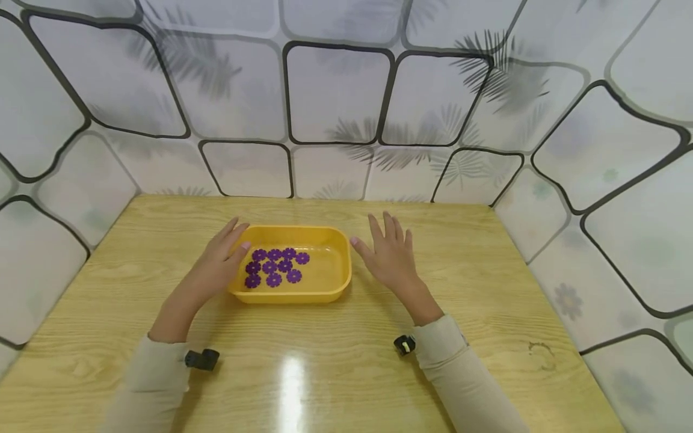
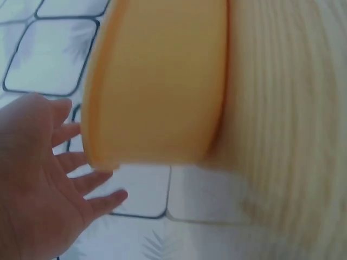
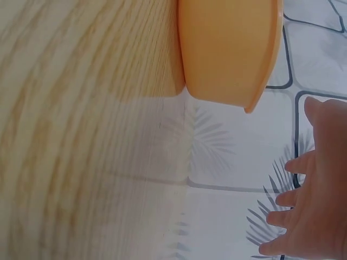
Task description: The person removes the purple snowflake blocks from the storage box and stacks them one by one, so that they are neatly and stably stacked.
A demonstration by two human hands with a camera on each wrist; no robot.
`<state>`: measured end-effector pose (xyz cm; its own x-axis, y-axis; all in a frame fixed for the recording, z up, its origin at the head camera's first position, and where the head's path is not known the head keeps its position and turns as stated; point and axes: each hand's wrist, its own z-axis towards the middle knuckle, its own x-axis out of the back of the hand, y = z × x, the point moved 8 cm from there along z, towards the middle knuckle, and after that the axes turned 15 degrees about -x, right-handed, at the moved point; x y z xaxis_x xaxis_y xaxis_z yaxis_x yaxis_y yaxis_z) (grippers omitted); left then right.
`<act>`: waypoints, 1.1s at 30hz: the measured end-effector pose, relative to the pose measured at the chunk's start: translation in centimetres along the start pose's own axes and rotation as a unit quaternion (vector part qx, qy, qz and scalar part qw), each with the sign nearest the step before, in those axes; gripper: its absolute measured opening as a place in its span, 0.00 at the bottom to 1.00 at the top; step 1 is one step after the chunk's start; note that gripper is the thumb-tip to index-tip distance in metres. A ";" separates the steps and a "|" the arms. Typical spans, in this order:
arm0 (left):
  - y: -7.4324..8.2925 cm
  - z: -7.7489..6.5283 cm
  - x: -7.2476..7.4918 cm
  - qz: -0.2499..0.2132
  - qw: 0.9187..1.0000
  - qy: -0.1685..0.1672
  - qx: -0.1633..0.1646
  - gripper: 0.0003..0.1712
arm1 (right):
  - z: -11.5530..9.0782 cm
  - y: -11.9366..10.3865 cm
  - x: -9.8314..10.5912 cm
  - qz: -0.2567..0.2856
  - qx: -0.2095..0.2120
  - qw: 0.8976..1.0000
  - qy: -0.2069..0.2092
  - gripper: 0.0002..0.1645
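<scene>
A yellow plastic tray [image 1: 292,297] stands on the wooden table in the head view. Toward its left side lie several small purple flower-shaped pieces [image 1: 274,266]. My left hand [image 1: 218,258] is at the tray's left end, thumb over the rim and fingers spread; the left wrist view has these fingers [image 2: 100,205] beside the tray wall [image 2: 157,86], and whether they touch it I cannot tell. Off the right end, my right hand [image 1: 391,255] hovers with fingers extended and thumb toward the rim. The right wrist view places that hand [image 3: 314,195] apart from the tray [image 3: 230,51].
The wooden table [image 1: 346,373] reaches back to a patterned wall covering [image 1: 338,93], which also rises on the left and right. Dark wrist cameras [image 1: 203,359] sit at both cuffs. A faint curved mark [image 1: 543,355] shows on the table's right side.
</scene>
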<state>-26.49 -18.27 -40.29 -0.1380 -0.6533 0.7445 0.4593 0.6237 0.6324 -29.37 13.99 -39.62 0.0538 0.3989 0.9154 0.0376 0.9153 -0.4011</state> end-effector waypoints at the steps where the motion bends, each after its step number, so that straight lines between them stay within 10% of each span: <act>1: -0.4 -0.2 0.1 -0.010 1.000 0.002 -0.004 0.37 | -0.1 0.0 0.0 0.004 0.000 1.000 -0.001 0.49; 20: -3.2 -1.5 0.3 -0.066 0.995 0.046 -0.051 0.25 | -0.8 -3.3 -0.5 0.120 0.022 0.991 -0.053 0.45; 33: -3.4 -1.8 0.4 -0.059 0.996 0.050 -0.040 0.24 | -0.4 -7.6 -3.8 0.221 0.093 0.962 -0.130 0.37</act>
<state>-26.53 -21.45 -42.54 -0.1086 -0.7621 0.6383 0.5148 0.5062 0.6920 -29.49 5.53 -40.03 -0.2281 0.7293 0.6450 -0.1126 0.6383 -0.7615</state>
